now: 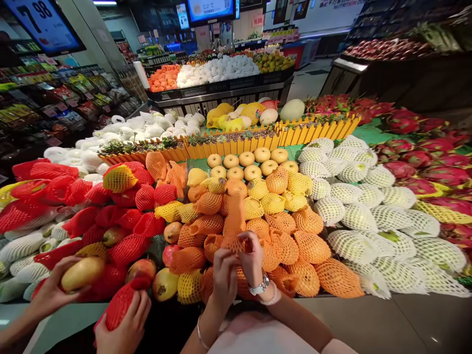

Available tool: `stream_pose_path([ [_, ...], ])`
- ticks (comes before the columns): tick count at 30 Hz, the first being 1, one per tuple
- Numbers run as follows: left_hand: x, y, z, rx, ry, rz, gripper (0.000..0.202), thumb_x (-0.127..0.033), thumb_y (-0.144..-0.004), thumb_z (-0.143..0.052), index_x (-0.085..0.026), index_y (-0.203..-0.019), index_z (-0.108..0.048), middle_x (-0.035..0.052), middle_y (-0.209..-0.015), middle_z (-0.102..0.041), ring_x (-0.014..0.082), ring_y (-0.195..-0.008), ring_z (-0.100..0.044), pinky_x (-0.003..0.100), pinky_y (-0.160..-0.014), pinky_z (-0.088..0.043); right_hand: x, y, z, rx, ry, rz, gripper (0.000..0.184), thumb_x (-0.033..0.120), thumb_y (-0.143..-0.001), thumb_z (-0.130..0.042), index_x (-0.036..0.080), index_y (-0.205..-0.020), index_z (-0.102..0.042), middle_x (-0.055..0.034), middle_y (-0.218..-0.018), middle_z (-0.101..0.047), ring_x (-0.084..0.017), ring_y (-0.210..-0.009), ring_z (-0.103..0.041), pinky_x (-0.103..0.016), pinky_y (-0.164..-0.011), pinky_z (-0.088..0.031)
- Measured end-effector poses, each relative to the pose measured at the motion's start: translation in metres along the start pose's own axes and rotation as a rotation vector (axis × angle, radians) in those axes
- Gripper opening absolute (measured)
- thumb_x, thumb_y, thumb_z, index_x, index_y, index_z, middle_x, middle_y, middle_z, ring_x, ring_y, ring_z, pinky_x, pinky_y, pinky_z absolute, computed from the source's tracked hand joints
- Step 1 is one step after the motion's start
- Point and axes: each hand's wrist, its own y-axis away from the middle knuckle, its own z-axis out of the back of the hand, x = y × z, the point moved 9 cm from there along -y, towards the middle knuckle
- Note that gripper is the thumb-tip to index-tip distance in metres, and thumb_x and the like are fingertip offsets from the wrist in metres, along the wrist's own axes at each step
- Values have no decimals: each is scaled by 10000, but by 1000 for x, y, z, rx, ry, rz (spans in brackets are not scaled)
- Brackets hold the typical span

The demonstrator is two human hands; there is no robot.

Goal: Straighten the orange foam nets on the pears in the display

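In the middle, my left hand [224, 275] and my right hand [252, 258] are close together, fingers pinched at the lower end of an orange foam net sleeve [235, 216]. The sleeve stretches up and away from my fingers and looks flat and empty at its far end. A silver watch [260, 285] is on my right wrist. Around and beneath my hands lie several fruits in orange foam nets [311, 246]. Just left of my left hand are a fruit in a yellow net [189, 286] and a bare yellow-green fruit [164, 283].
At the left, another person's hands [127, 319] hold a yellowish fruit [83, 273] and a red-netted fruit [118, 307]. White-netted fruits [352, 241] and dragon fruits [442, 172] fill the right side. Bare round pears [252, 172] sit before a low orange fence [236, 142].
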Motion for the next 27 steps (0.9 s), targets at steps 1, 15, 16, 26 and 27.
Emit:
stream_pose_path([
  [1,7,0,20,-34,79,81,554,-480,-821,-595,-301,-1340,-520,115,-1238,-553,276,-1171,-550,426,-934,-511,4,0,-1,11,8,30,258,75,-640,-528,181,-854,-626,1,-813,-624,-139,-753,-565,-228,-692,-455],
  [15,121,16,109,-719,698,1092,807,-404,-395,-443,-202,-1173,-524,76,-1263,-550,307,-1251,-452,315,-800,-516,37,22,-33,430,214,270,268,59,-732,-495,177,-941,-615,-21,-812,-639,-124,-695,-587,-217,-641,-472],
  [16,118,12,102,-697,709,1107,811,-390,-386,-434,-199,-1168,-529,87,-1241,-559,317,-1192,-487,313,-705,-529,35,23,-33,440,227,264,272,54,-719,-489,174,-935,-603,-16,-791,-624,-120,-669,-566,-216,-630,-463],
  [26,114,-124,83,-60,66,586,396,-519,-615,-455,-207,-858,-484,96,-897,-530,248,-943,-614,427,-838,-559,69,33,-30,584,142,419,164,118,-862,-552,191,-998,-609,-45,-922,-620,-141,-842,-586,-254,-744,-487],
  [27,113,-137,85,-25,-63,524,333,-473,-663,-469,-205,-858,-499,107,-924,-539,266,-1043,-599,473,-925,-520,74,19,-14,411,141,439,153,116,-894,-530,195,-995,-614,-53,-952,-621,-149,-904,-589,-273,-789,-491],
])
